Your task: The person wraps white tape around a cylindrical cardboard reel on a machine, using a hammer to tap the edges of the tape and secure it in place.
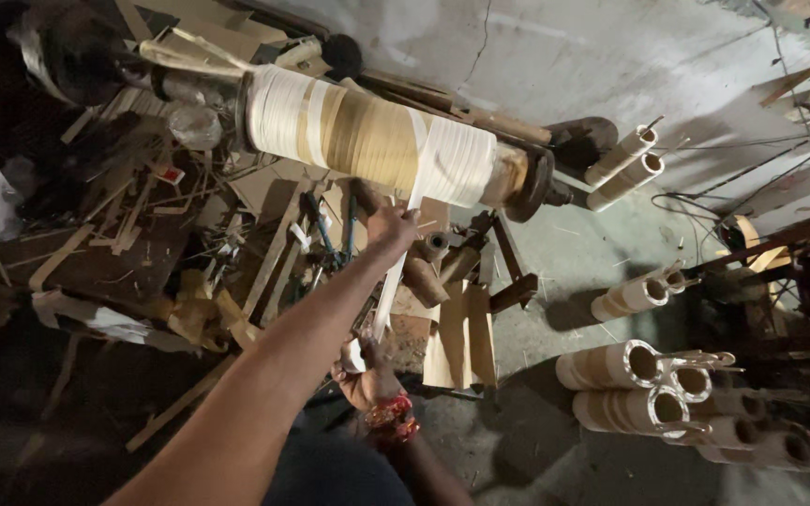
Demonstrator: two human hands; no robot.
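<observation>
Left hand (388, 225) and right hand (366, 379) pinch flat white tape (392, 281) (taut) off tape-wound cylindrical coil (377, 139).

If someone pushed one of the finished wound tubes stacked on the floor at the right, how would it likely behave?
The wound tubes would probably roll, since they are round and lie on their sides on the bare floor. They look hollow, so likely light for their size. The one pushed may also disturb its neighbours, as they lie stacked against each other.
</observation>
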